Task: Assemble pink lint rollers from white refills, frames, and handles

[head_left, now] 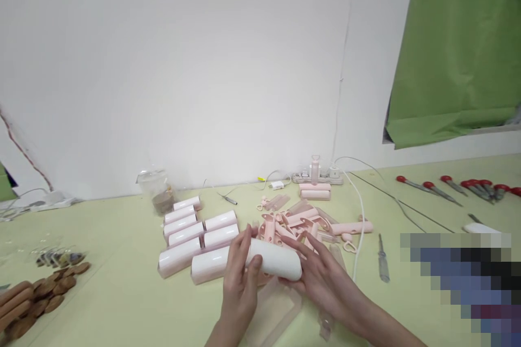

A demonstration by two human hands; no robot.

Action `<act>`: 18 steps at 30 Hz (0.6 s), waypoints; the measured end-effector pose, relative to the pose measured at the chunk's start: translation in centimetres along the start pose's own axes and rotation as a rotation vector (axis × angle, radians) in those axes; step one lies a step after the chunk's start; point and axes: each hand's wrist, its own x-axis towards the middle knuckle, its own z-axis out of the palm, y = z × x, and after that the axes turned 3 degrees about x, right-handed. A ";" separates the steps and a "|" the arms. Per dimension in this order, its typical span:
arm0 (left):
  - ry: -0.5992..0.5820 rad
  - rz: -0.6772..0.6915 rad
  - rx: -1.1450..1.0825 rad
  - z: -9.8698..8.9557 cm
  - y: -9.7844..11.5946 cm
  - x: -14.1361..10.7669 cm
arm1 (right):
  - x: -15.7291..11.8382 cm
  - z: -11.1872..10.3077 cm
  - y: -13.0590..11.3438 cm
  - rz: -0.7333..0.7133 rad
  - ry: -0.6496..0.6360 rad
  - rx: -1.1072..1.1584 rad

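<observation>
A white roll (274,259), smooth and cylindrical, is held tilted between my two hands above the table. My left hand (241,268) grips its left end, thumb in front and fingers behind. My right hand (321,274) holds the right end, fingers along the far side and the thumb partly hidden below. Just behind lies a heap of pink plastic parts (301,217), some shaped like curved covers. Several glossy white rolls (211,265) lie in rows to the left of my hands. Under my wrists is a clear plastic piece (277,309).
A power strip (321,179) stands against the wall, with a white cable (361,217) crossing the table. To the right lie a screwdriver (382,260) and several red-ended tools (443,192). A plastic bag (158,192) and brown wooden pieces (52,290) are on the left.
</observation>
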 end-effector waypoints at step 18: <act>-0.159 0.540 0.369 -0.2 -0.4 -1.0 | -0.2 -0.1 0.3 -0.157 0.057 -0.235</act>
